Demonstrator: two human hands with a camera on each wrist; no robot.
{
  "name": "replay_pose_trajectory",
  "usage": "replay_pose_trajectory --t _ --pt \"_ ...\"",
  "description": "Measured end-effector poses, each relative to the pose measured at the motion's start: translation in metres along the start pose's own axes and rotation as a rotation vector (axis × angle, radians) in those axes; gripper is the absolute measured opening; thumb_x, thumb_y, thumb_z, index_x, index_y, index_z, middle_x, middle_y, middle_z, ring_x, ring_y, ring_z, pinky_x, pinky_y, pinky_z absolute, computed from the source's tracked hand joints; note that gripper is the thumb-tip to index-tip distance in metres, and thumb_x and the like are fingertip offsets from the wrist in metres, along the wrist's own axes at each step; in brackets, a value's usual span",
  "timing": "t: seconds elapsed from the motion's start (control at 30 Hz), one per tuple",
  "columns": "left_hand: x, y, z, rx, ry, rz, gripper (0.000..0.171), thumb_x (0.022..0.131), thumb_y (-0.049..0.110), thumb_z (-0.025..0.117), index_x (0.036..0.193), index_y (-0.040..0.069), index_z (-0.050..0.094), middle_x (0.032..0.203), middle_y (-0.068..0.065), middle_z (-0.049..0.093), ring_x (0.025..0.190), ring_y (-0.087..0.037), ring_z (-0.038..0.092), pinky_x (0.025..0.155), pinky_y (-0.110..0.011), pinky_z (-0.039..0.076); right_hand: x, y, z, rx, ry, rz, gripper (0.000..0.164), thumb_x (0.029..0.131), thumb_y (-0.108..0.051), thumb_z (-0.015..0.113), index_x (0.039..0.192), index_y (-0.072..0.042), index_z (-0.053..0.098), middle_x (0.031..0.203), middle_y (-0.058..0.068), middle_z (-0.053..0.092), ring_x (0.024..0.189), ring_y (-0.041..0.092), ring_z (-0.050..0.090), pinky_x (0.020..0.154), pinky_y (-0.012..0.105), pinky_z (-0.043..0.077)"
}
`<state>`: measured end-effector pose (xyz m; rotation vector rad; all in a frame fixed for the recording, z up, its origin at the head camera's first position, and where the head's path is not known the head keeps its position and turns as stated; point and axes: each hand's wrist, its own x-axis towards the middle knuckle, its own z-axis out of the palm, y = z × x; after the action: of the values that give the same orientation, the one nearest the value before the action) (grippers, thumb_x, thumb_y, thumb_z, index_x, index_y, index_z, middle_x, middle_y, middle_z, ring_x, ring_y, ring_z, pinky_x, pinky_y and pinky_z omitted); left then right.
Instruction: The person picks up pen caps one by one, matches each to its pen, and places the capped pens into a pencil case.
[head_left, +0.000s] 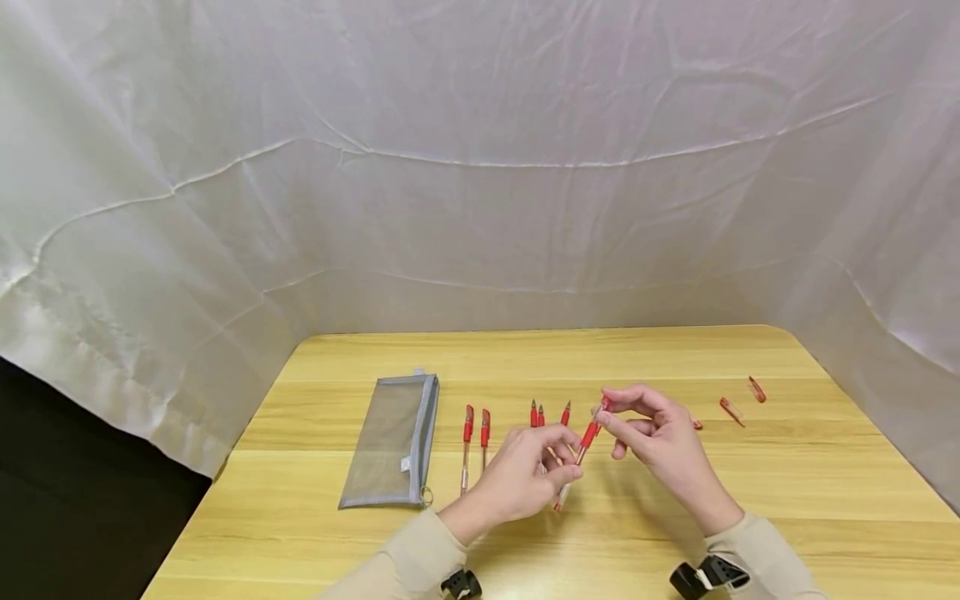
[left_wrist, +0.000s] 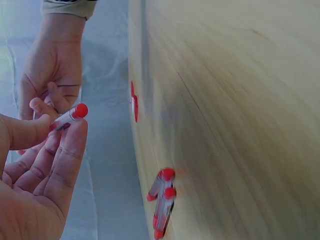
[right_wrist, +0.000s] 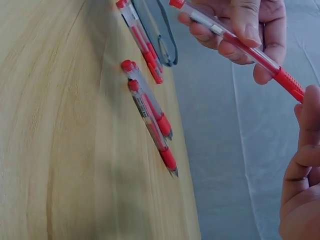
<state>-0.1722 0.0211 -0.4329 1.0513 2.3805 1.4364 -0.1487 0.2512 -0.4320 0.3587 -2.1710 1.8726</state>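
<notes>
Above a wooden table, a person's left hand is pinching a red pen by its barrel while the right hand is pinching the cap at its tip. The hands appear to be fitting or pulling the cap, which one being unclear; either is calling for a straight line. Beyond, capped pens are lying beside a pouch, uncapped pens behind the left hand, loose caps past the right; a curtain is hanging behind.
</notes>
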Motion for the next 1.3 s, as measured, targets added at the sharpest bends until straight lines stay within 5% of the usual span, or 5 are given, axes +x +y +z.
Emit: replay_pose_trajectory --t 0.23,0.47,1.0,1.3 --pt "-0.002 0.001 0.002 -0.064 0.007 -0.032 0.012 0.095 0.003 0.078 0.104 0.009 0.075 0.087 0.001 0.073 0.068 0.003 0.061 0.063 -0.018 0.054 0.000 0.000 -0.001 0.013 -0.045 0.001 0.018 0.099 0.003 0.073 0.116 -0.001 0.070 0.107 -0.008 0.078 0.056 0.007 0.065 0.051 0.025 0.057" --pt "-0.004 0.001 0.001 -0.105 -0.011 -0.049 0.010 0.094 0.002 0.077 0.099 0.009 0.074 0.086 0.002 0.073 0.069 0.002 0.062 0.065 -0.019 0.056 -0.002 0.001 -0.003 -0.009 -0.068 0.028 0.018 0.100 0.002 0.072 0.114 0.008 0.064 0.109 -0.011 0.080 0.055 0.010 0.067 0.043 0.019 0.041" --pt "-0.006 -0.005 -0.001 -0.202 -0.049 -0.165 0.010 0.094 0.004 0.076 0.104 0.006 0.077 0.088 0.005 0.075 0.068 -0.005 0.069 0.062 -0.026 0.062 -0.002 0.012 0.005 -0.056 -0.076 0.034 0.026 0.099 0.000 0.073 0.123 0.006 0.065 0.102 -0.010 0.075 0.060 0.015 0.071 0.045 0.022 0.045" --pt "-0.008 -0.006 -0.005 -0.249 -0.049 -0.202 0.025 0.095 0.004 0.077 0.119 0.012 0.073 0.087 0.002 0.077 0.063 -0.011 0.072 0.060 -0.033 0.064 -0.002 0.016 0.008 -0.096 -0.082 0.064 0.027 0.101 -0.003 0.072 0.127 0.003 0.065 0.103 -0.005 0.073 0.060 0.017 0.071 0.046 0.025 0.048"
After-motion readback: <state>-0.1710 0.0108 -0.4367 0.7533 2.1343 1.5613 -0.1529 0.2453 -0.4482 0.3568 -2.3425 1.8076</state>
